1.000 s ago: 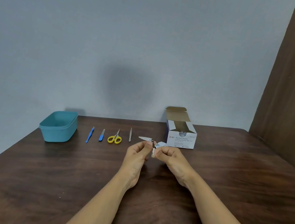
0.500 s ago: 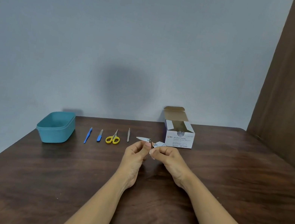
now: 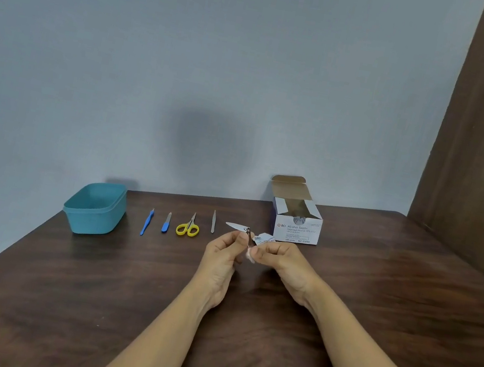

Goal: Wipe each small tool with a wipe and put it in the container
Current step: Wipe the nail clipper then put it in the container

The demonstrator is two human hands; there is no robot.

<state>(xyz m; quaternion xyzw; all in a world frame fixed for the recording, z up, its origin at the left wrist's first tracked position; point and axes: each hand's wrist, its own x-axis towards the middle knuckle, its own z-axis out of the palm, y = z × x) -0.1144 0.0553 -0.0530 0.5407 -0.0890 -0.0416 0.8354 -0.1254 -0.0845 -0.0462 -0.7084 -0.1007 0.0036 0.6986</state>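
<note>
The left hand (image 3: pixel 221 254) pinched the nail clipper (image 3: pixel 237 227) above the table (image 3: pixel 84 301), the right hand (image 3: pixel 282 258) pinching a wipe (image 3: pixel 251 254) against it. It looked like light, stiff, slick steel (best gripped at its body).

My bare left forearm (image 3: pixel 163 331) and right forearm (image 3: pixel 366 351) come in from the bottom edge and angle toward each other, meeting near the middle of the view. My left hand (image 3: pixel 221 255) is upright, with the thumb side toward me. Its fingers are curled, and thumb and fingertips pinch a nail clipper (image 3: pixel 242 228) at the top. My right hand (image 3: pixel 283 260) faces it with knuckles up. Its curled fingers pinch a small white wipe (image 3: pixel 251 254) against the clipper. The fingertips of the two hands almost touch.
</note>
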